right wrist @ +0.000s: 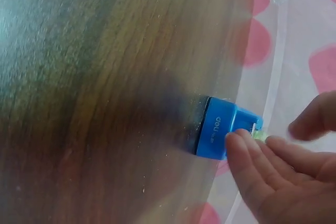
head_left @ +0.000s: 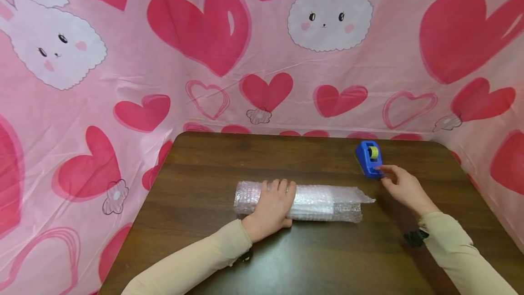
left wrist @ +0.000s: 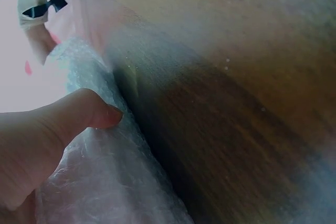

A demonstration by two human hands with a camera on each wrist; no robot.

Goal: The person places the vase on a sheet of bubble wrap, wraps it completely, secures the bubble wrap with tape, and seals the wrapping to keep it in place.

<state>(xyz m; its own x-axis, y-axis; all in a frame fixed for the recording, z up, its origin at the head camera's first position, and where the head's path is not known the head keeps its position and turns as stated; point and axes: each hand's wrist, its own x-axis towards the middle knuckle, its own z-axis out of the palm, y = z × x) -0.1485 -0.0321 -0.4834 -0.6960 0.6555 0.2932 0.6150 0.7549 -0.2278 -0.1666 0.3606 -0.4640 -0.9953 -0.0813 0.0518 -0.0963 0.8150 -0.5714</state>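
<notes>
A roll of bubble wrap (head_left: pixel 315 204) lies crosswise on the table, with a loose flap at its right end. My left hand (head_left: pixel 272 208) grips it left of the middle, fingers over the top and thumb along the near side. In the left wrist view that thumb presses on the bubble wrap (left wrist: pixel 115 182). Whether something is inside the roll cannot be made out. At the back right stands a blue tape dispenser (head_left: pixel 363 160) with a yellowish tape roll. My right hand (head_left: pixel 403 190) is at its front end, fingertips by the cutter and thumb apart, as the right wrist view shows.
The dark wooden table (head_left: pixel 262 158) has rounded back corners. A pink cloth (head_left: pixel 172 58) with hearts and rabbits hangs behind it and along both sides.
</notes>
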